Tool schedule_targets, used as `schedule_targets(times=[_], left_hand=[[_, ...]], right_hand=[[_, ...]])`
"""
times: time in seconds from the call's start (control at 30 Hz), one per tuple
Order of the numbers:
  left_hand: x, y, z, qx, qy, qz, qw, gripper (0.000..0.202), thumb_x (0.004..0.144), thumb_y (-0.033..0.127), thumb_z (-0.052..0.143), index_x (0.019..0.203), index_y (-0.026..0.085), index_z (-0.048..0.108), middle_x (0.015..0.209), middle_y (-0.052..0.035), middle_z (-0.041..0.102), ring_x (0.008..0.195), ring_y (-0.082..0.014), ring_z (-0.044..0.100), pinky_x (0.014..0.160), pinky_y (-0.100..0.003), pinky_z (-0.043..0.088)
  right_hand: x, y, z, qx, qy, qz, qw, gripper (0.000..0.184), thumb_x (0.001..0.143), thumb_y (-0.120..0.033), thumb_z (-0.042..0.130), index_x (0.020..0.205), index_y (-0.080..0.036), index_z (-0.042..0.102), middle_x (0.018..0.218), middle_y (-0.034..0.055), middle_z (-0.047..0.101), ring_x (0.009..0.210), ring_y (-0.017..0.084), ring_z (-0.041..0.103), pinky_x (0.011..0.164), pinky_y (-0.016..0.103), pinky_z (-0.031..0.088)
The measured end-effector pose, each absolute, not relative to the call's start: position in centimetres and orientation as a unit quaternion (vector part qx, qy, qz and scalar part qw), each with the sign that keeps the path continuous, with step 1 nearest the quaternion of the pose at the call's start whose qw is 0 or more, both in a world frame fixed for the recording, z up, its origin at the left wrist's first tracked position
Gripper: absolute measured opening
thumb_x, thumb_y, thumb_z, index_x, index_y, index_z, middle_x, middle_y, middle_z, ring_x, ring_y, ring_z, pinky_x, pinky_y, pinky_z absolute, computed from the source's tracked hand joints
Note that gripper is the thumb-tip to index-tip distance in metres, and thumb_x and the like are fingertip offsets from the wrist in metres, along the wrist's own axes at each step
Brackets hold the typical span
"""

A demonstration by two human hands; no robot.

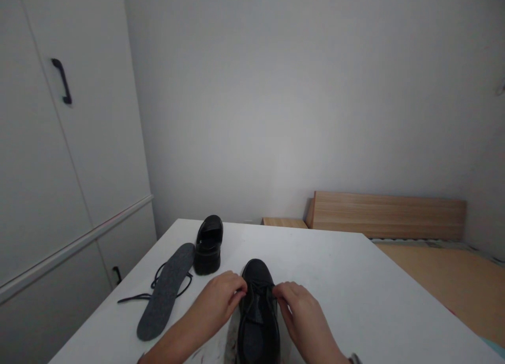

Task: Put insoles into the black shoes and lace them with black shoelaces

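A black lace-up shoe [258, 339] lies in front of me on the white table, its toe pointing away. Its dark shoelace [259, 286] crosses the front of the opening. At the left side of the lacing, my left hand [225, 296] is closed in a pinch on the shoelace. My right hand [302, 309] pinches the lace at the opposite side, thumb and fingertips together. Black lace on black shoe makes the exact grip hard to see. Further left lies a grey insole [165, 293] on top of a loose black shoelace [134, 299].
A second black shoe [208, 245] stands at the table's far left, heel toward me. The white table [335, 280] ends near a wooden bed frame [389, 214] on the right. White cabinets [98, 117] with dark handles line the left side.
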State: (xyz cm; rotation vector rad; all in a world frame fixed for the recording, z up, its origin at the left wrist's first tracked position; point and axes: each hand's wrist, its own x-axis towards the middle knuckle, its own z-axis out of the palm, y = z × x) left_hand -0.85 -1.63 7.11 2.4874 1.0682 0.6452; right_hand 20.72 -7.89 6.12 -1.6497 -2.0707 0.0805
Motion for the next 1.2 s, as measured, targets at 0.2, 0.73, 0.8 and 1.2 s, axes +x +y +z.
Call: schedule_targets(times=[0.2, 0.73, 0.8, 1.2], left_hand=[[-0.3, -2.3, 7.4, 0.875, 0.404, 0.238, 0.121, 0.019, 0.088, 0.008, 0.056, 0.081, 0.019, 0.070, 0.091, -0.0068, 0.065, 0.093, -0.0242, 0.058, 0.081, -0.035, 0.045], [3.6, -5.0, 11.0, 0.878, 0.469, 0.043, 0.088, 0.036, 0.082, -0.002, 0.041, 0.104, 0.008, 0.067, 0.112, -0.0212, 0.064, 0.105, -0.0337, 0.062, 0.090, -0.046, 0.051], [4.0, -4.9, 11.0, 0.875, 0.474, 0.039, 0.085, 0.037, 0.083, -0.004, 0.038, 0.103, 0.008, 0.067, 0.111, -0.0216, 0.065, 0.104, -0.0338, 0.063, 0.088, -0.046, 0.052], [3.0, -4.1, 12.8, 0.861, 0.429, 0.253, 0.105, 0.019, 0.090, 0.010, 0.040, 0.090, 0.016, 0.059, 0.094, -0.0099, 0.061, 0.089, -0.0247, 0.059, 0.080, -0.037, 0.045]], right_hand=[[19.6, -7.8, 6.6, -0.605, -0.761, -0.008, 0.234, 0.030, 0.087, 0.003, 0.049, 0.087, -0.020, 0.069, 0.080, 0.0046, 0.069, 0.082, 0.024, 0.063, 0.070, 0.032, 0.048], [15.0, -7.7, 7.9, -0.630, -0.764, -0.083, 0.111, 0.041, 0.077, 0.011, 0.046, 0.099, -0.012, 0.072, 0.104, 0.0198, 0.069, 0.089, 0.031, 0.067, 0.066, 0.036, 0.056], [14.4, -7.5, 7.9, -0.639, -0.757, -0.081, 0.111, 0.042, 0.076, 0.012, 0.046, 0.101, -0.011, 0.072, 0.102, 0.0206, 0.069, 0.087, 0.031, 0.068, 0.065, 0.038, 0.057], [17.7, -7.5, 11.3, -0.569, -0.752, 0.050, 0.329, 0.023, 0.089, -0.003, 0.042, 0.090, -0.018, 0.060, 0.092, 0.0080, 0.063, 0.081, 0.021, 0.063, 0.069, 0.031, 0.050]])
